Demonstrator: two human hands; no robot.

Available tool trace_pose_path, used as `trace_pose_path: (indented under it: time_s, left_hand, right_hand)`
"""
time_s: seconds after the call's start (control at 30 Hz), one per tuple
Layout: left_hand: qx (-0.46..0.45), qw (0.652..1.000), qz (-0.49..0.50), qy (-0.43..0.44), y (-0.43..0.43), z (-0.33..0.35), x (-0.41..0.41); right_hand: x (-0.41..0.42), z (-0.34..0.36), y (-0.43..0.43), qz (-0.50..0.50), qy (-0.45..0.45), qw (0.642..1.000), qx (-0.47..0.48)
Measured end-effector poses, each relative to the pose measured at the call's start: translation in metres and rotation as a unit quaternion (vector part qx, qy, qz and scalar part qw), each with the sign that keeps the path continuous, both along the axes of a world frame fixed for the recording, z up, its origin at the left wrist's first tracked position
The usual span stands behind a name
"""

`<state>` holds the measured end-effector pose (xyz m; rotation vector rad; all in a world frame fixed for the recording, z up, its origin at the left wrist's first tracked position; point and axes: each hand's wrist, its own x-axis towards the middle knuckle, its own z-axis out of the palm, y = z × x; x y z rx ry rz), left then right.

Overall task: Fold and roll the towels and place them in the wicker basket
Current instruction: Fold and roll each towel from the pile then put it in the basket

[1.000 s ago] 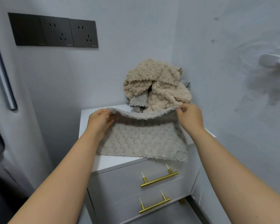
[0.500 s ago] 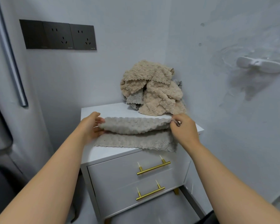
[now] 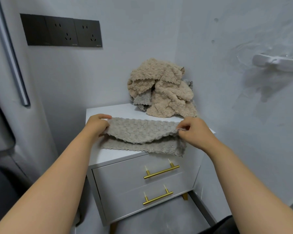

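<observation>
1. Pinching both upper corners of a grey, bobbly-textured microfibre towel (image 3: pixel 142 134), the person holds its folded-over top layer just above the lower layer, which lies flat on the cabinet.
2. The left hand (image 3: pixel 96 125) grips the left corner, thumb on top and fingers curled under the cloth.
3. The right hand (image 3: pixel 194 132) nips the right corner between thumb and forefinger, with the other fingers tucked in.
4. The towel lies along the front of a white two-drawer bedside cabinet (image 3: pixel 112 156). Its right end droops a little over the front edge, above the brass bar handles (image 3: pixel 161 171).
5. At the back right of the cabinet top stands a heap of crumpled beige fleece towels (image 3: pixel 161 88) with a small grey cloth (image 3: pixel 141 99) tucked into it, apart from the held towel.
6. On the wall to the left is a black triple socket panel (image 3: pixel 61 31). The tiny lettering along its lower edge is too small to read.
7. A white plastic wall hook (image 3: pixel 277 63) sticks out from the right-hand wall.
</observation>
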<state>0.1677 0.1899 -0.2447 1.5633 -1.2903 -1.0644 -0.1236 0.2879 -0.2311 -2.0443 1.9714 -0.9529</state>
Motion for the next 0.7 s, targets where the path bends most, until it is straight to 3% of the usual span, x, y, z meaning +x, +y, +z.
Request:
trace_pose_path:
  time_s: [0.13,0.2,0.33,0.4,0.5,0.6,0.7]
  left_hand:
    - [0.02,0.996,-0.002,0.087,0.002,0.011,0.003]
    - [0.026,0.999,-0.014,0.037,0.002,0.01,0.007]
    - [0.041,0.982,-0.086,-0.163,0.002,0.004,0.008]
    - [0.036,0.955,-0.123,-0.268,0.002,0.005,0.004]
    - [-0.058,0.874,-0.124,-0.466,-0.001,0.006,-0.006]
    - [-0.186,0.846,-0.162,-0.472,-0.003,0.003,-0.02]
    - [-0.191,0.788,-0.273,-0.517,0.002,-0.016,-0.039]
  right_hand:
    - [-0.001,0.005,0.003,0.001,-0.036,0.999,-0.005]
    - [-0.003,0.005,0.003,0.007,-0.038,0.999,0.02]
    - [-0.009,0.0,0.002,0.029,0.018,0.994,0.106]
    - [-0.014,-0.006,0.0,0.047,0.038,0.985,0.16]
    - [-0.019,-0.014,-0.003,0.041,0.031,0.97,0.239]
    - [-0.025,-0.021,-0.007,-0.038,0.017,0.967,0.251]
    - [-0.027,-0.029,-0.007,-0.109,-0.078,0.948,0.29]
